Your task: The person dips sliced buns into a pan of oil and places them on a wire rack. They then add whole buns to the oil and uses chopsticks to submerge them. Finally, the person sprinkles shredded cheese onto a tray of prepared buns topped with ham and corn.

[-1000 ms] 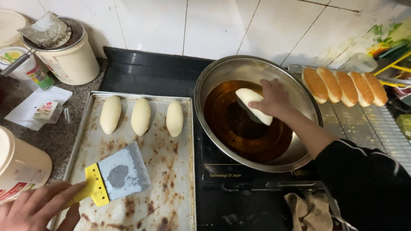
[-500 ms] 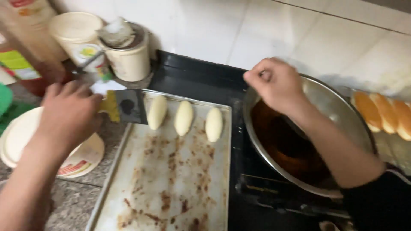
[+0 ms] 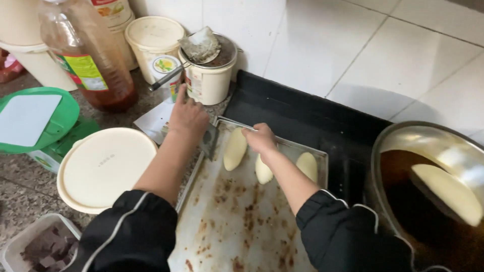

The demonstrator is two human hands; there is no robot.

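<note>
Three dough pieces sit in a row at the far end of the tray [image 3: 237, 226], each with its long axis running roughly near-to-far, slightly tilted. Left dough [image 3: 235, 149] lies just left of the right hand [image 3: 260, 139]; middle dough [image 3: 263, 170] is directly under and just nearer than that hand, partly covered by the wrist; right dough [image 3: 307, 166] is just to the hand's right, apart from it.

Right hand fingers are curled down, knuckles up, at the gap between left and middle dough. They seem to touch the top of the middle piece, but whether they grip it or only rest there cannot be told; the fingertips are hidden.

Left hand [image 3: 188, 117] is at the tray's far-left corner, fingers folded round the handle of the scraper [image 3: 208, 141], whose grey blade points toward the left dough and sits just beside it, nearly touching.

So the right hand is nearer the middle and right dough, and the left hand with scraper is nearer the left dough.

At far right, the pan [image 3: 428, 146] of dark oil holds one pale dough piece [image 3: 446, 194], well apart from both hands.
</note>
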